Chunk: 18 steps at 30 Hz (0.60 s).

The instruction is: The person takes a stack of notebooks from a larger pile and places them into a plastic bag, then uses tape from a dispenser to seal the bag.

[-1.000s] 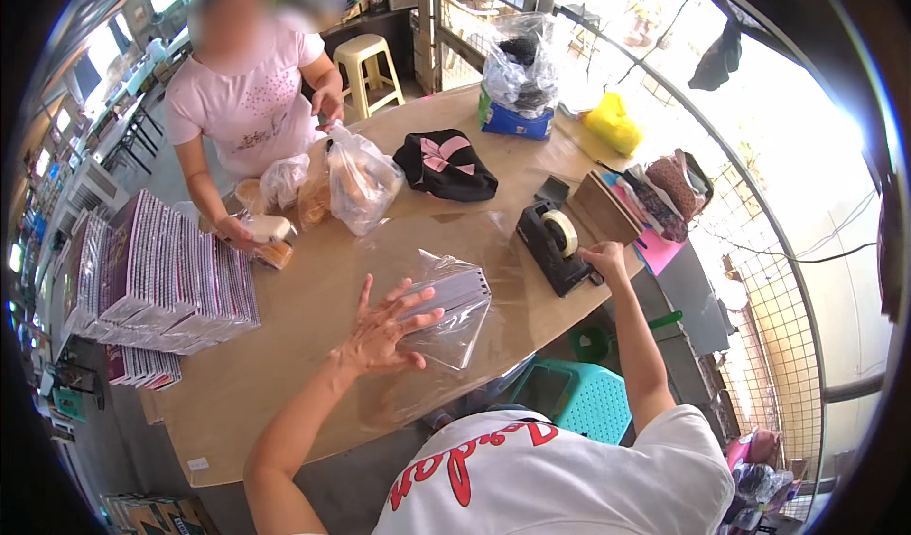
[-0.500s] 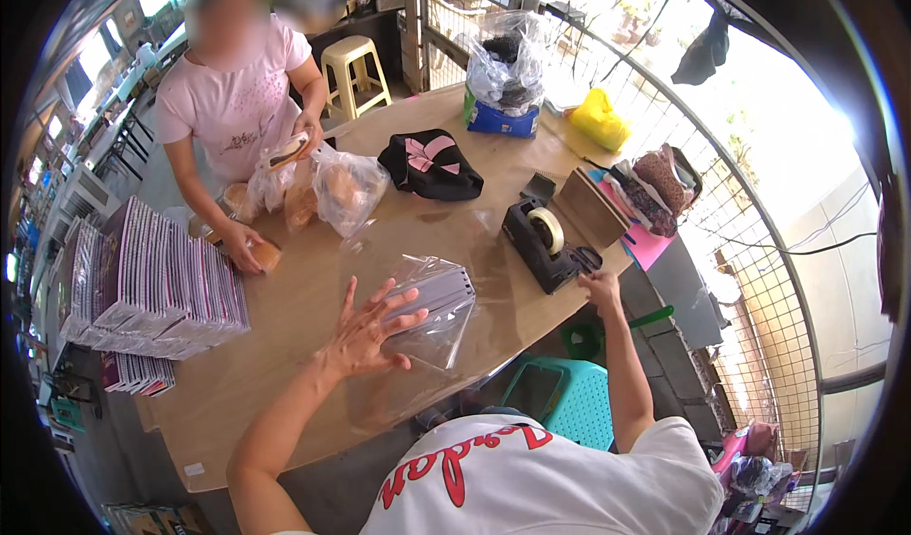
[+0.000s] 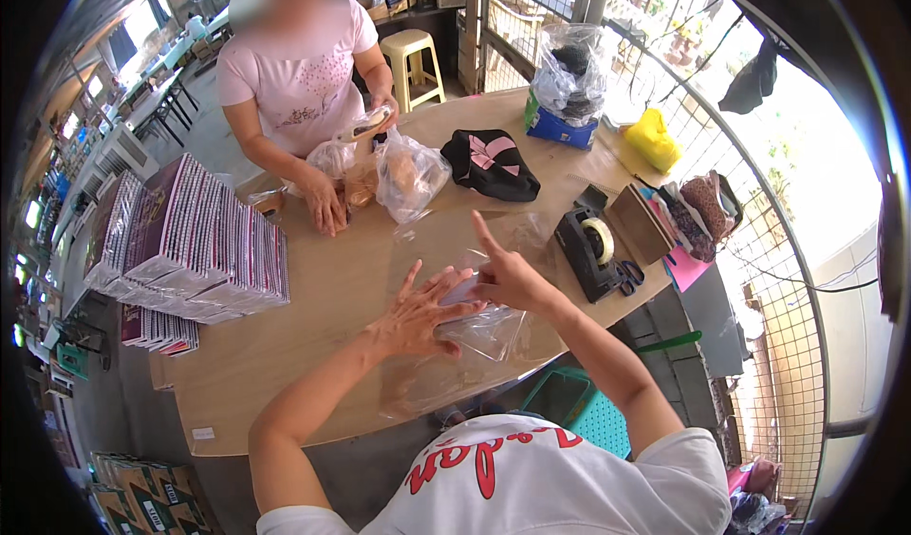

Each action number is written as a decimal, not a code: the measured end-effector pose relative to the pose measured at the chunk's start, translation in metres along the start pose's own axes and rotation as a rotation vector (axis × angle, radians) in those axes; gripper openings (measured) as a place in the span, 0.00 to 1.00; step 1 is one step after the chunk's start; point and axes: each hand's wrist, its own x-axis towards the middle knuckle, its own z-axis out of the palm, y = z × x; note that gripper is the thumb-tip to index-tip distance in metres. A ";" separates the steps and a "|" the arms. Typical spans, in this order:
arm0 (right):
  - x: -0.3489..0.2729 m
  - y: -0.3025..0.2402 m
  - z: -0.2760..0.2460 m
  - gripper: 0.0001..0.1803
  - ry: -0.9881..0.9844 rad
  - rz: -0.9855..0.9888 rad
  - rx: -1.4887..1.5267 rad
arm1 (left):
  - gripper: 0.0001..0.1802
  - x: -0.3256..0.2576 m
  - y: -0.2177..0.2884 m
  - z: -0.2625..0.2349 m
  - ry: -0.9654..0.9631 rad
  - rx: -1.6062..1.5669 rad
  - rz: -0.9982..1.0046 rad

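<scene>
A small lilac-grey stack inside a clear plastic wrapper lies on the brown-covered table, mostly hidden by my hands. My left hand rests flat on it with the fingers spread. Over the stack's right side comes my right hand, its index finger stretched out and the other fingers curled in. Whether anything is pinched between thumb and curled fingers is hidden. To the right stands a black tape dispenser with a roll of tape, and dark scissors lie beside it.
Tall stacks of spiral-bound notebooks stand at the left. Across the table a co-worker handles bread and plastic bags. A black and pink cloth bag, a stuffed bag and a yellow bag lie farther back.
My right hand has moved left from beside the tape dispenser and scissors to the wrapped stack. My left hand remains on the stack. The whole view has shifted a little.
</scene>
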 end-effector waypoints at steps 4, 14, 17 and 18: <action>0.024 -0.004 -0.001 0.72 -0.050 0.122 -0.659 | 0.41 0.004 0.011 -0.010 0.024 0.038 -0.054; -0.058 0.049 -0.018 0.51 0.369 -0.486 -0.342 | 0.24 0.038 0.042 -0.063 0.975 -1.008 -0.228; -0.051 0.056 0.001 0.40 0.417 -0.503 -0.017 | 0.37 0.017 0.027 -0.050 1.003 -0.972 -0.207; -0.052 0.056 0.003 0.35 0.435 -0.487 0.131 | 0.42 0.010 0.027 -0.036 0.978 -0.942 -0.201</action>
